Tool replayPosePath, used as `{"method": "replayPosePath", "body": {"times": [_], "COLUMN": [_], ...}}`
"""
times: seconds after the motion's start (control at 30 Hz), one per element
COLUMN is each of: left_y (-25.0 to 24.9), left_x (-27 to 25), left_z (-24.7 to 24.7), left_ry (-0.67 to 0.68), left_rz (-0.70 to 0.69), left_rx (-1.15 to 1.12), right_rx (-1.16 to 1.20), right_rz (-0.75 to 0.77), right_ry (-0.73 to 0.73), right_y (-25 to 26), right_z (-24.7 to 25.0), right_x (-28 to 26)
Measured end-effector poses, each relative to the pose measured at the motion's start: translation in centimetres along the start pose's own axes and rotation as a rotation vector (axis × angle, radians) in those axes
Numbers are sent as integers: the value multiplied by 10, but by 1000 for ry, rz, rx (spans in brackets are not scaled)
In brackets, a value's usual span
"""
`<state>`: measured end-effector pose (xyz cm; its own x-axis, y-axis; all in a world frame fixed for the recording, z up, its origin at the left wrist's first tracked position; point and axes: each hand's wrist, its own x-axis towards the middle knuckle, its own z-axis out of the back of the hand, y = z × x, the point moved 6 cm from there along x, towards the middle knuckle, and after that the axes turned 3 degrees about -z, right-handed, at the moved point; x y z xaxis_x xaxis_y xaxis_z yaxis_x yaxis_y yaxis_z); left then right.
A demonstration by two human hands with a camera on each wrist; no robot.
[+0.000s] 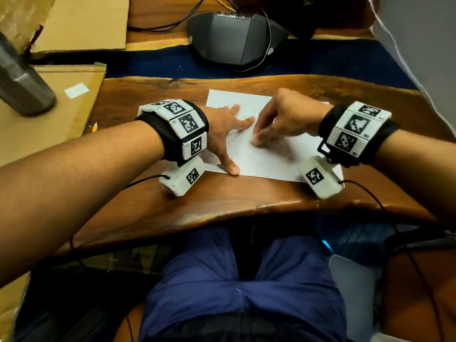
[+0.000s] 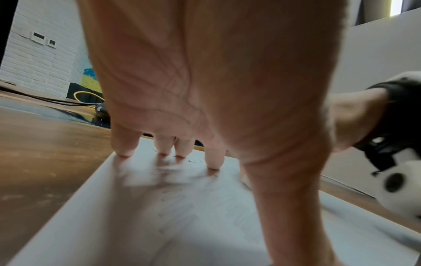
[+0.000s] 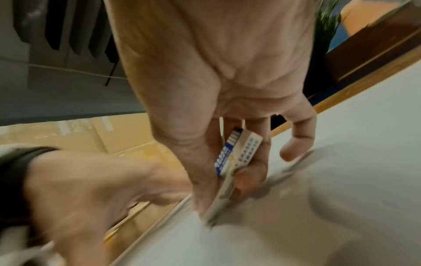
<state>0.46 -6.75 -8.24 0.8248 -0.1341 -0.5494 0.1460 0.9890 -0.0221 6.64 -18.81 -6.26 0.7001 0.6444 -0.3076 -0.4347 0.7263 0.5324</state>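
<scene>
A white sheet of paper [image 1: 266, 156] with faint pencil marks lies on the wooden desk [image 1: 222, 206]. My left hand [image 1: 227, 127] lies spread on its left part, fingertips [image 2: 214, 162] and thumb pressing the paper [image 2: 141, 207] flat. My right hand [image 1: 278, 119] pinches a white eraser [image 3: 237, 154] in a blue and white sleeve between thumb and fingers. The eraser's tip [image 1: 253, 140] touches the paper [image 3: 318, 207] near the sheet's middle, just right of the left hand [image 3: 86, 189]. The right wrist view is blurred by motion.
A yellow pencil [image 1: 94, 126] lies at the desk's left edge beside flat cardboard [image 1: 49, 124]. A grey metal bottle [image 1: 22, 80] stands on the cardboard at far left. A dark conference speaker [image 1: 237, 35] with cables sits behind the paper.
</scene>
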Motion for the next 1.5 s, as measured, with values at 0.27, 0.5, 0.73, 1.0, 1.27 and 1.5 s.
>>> {"method": "replayPosePath", "body": {"times": [0.27, 0.5, 0.73, 1.0, 1.27, 1.5], "left_y": [2, 3, 1, 1, 3, 1], "left_x": [0, -1, 0, 2, 2, -1], "left_z": [0, 0, -1, -1, -1, 0], "left_ry": [-8, -19, -13, -7, -21, -20], "left_rz": [-3, 1, 9, 1, -15, 1], "left_rx": [-12, -3, -1, 11, -11, 10], "right_rx": [-96, -63, 2, -57, -133, -62], "right_rz": [84, 85, -2, 67, 117, 43], "right_ry": [92, 19, -83, 5, 59, -102], "right_y": [13, 10, 2, 10, 21, 5], "right_z": [-18, -15, 1, -15, -28, -6], "right_x": [-15, -12, 0, -9, -19, -8]}}
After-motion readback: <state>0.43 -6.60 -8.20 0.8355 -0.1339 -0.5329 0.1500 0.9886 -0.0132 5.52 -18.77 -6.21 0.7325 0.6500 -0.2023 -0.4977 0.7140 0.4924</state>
